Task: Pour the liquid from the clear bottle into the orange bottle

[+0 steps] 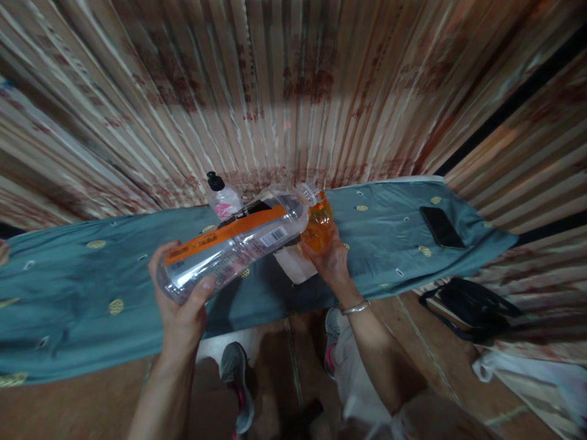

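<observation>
My left hand (181, 305) grips the base of a large clear plastic bottle (233, 241) with an orange label. The bottle is tilted, its neck pointing up and to the right. My right hand (329, 256) is wrapped round a smaller orange bottle (318, 226), close beside the big bottle's mouth. Whether the two mouths touch I cannot tell. Below the orange bottle a white flat item (295, 266), partly covered, lies on the cloth. Behind the large bottle stands a pump bottle (224, 198) with a black top and pink print.
A teal patterned cloth (92, 293) covers the long table. A black phone (441, 227) lies at its right end. On the floor to the right are a black bag (472, 308) and a white plastic bag (527, 379). Pleated curtains (284, 91) hang behind.
</observation>
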`<state>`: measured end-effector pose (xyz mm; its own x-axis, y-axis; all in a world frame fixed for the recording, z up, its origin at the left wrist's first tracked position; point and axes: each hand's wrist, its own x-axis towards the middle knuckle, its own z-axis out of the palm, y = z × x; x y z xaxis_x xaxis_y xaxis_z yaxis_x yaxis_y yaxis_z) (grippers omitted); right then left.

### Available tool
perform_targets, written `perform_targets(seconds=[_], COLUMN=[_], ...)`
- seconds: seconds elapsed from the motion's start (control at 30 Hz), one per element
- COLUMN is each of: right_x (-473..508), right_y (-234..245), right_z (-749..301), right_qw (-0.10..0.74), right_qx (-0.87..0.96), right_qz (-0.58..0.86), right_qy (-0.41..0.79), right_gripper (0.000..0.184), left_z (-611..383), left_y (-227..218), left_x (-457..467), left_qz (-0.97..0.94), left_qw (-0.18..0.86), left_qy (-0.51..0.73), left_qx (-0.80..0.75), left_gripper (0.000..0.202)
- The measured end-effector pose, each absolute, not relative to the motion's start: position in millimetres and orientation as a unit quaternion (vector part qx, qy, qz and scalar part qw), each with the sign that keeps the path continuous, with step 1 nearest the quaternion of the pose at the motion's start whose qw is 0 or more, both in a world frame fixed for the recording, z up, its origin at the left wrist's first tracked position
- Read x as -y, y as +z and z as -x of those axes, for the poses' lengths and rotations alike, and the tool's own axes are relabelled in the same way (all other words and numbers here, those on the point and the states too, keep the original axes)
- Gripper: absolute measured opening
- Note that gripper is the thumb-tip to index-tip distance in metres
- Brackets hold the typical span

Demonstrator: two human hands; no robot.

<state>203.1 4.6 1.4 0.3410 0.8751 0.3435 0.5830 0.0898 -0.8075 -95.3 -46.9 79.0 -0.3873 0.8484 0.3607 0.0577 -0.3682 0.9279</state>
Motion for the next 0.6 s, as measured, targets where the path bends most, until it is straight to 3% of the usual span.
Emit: perform_targets(seconds=[0.37,0.6], right_x=[-4.6,-4.2], right_y=[-0.3,4.2], right_z=[-203.1,-205.2], right_qw=[0.506,0.524], right_qx=[0.54,0.534], right_qz=[0.654,0.645], right_qy=[0.156,0.153], right_gripper=[0.081,0.098], left_z=[96.6,100.2], left_y=[76.6,70.9], left_x=[45.8,42.7], left_qz=[-0.445,-0.455], left_qw=[0.337,0.328], left_qy=[0.68,0.681], left_qx=[-0.476,-0.47], left_gripper=[0.091,0.093])
